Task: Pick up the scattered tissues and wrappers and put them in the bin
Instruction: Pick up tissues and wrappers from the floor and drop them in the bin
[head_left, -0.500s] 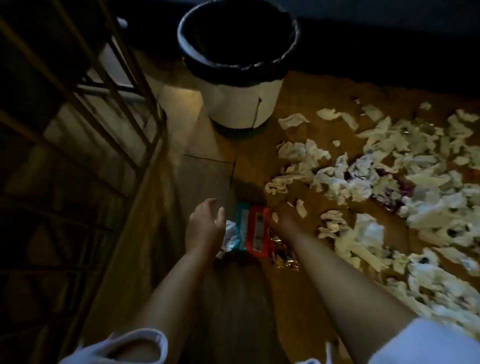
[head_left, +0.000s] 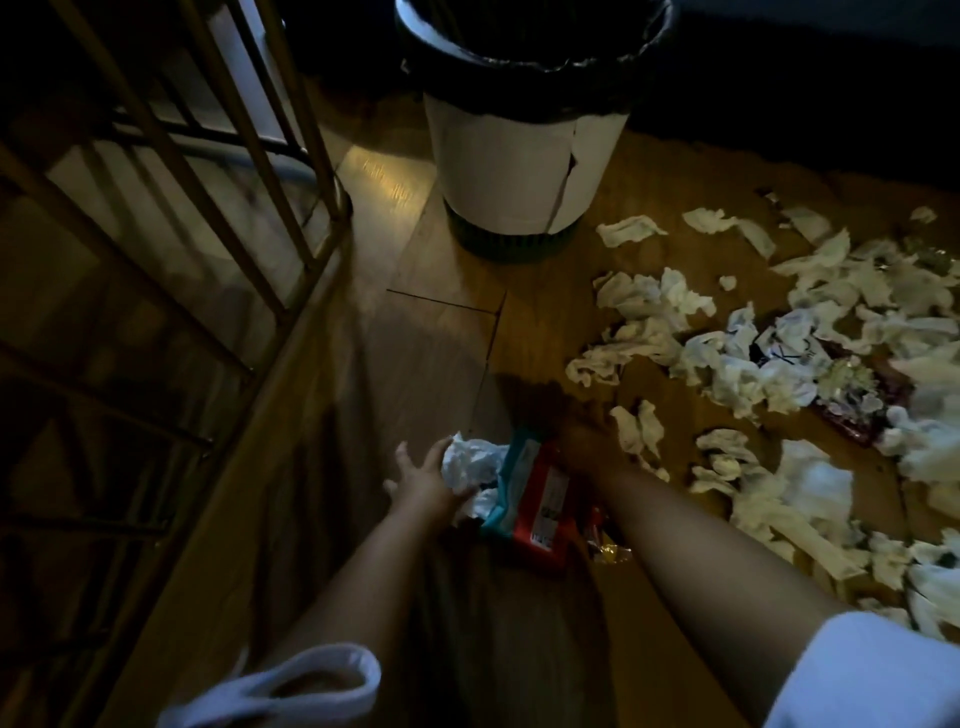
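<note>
Wooden floor (head_left: 441, 270) planks lie under both arms, which reach forward and down from white sleeves (head_left: 872, 675) at the lower edge of the view. The left hand (head_left: 423, 480) is stretched out low over the floor, with its outer fingers spread to the left. Its grip is closed on a crumpled tissue (head_left: 470, 462), which sits between the thumb below and the index finger above.

The right hand (head_left: 587, 441) lies in deep shadow, palm downward, at the far right corner of a red and teal wrapper (head_left: 535, 499). It touches the wrapper, but I cannot tell whether its grip is closed on it. The wrapper lies between the two hands, and the crumpled tissue touches its left edge. A small piece of gold foil (head_left: 610, 551) lies just beside the right forearm.

Further ahead stands the bin (head_left: 524, 171), upright, white with a black liner folded over its rim, well apart from both hands. Many scattered tissues (head_left: 789, 488) cover the floor to the right of the right arm. A metal rack (head_left: 208, 156) stands on the left.
</note>
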